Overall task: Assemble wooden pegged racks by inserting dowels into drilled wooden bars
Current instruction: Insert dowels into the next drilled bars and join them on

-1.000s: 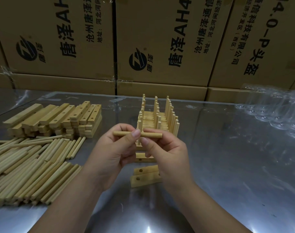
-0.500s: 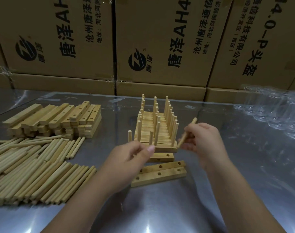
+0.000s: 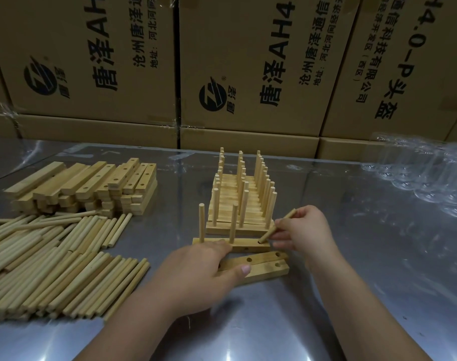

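right hand [image 3: 304, 231] pinches dowel [image 3: 279, 226] | dowel tilted, lower tip at bar [image 3: 250, 246] right end, frame centre | left hand [image 3: 203, 267] flat on bar

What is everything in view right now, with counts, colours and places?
pale wooden drilled bar: one, tan, centre, holding two upright dowels
tilted wooden dowel: one, tan, tip at that bar's right end
empty drilled wooden bars: two, tan, side by side, nearest
finished pegged racks: row, count unclear, tan, behind centre
stacked drilled bars: many, tan, far left
loose dowel pile: many, tan, near left
brown cardboard boxes: several, behind the table
clear plastic items: several, far right
shiny metal table: one, grey
left hand: one, resting on the bars
right hand: one, pinching the tilted dowel
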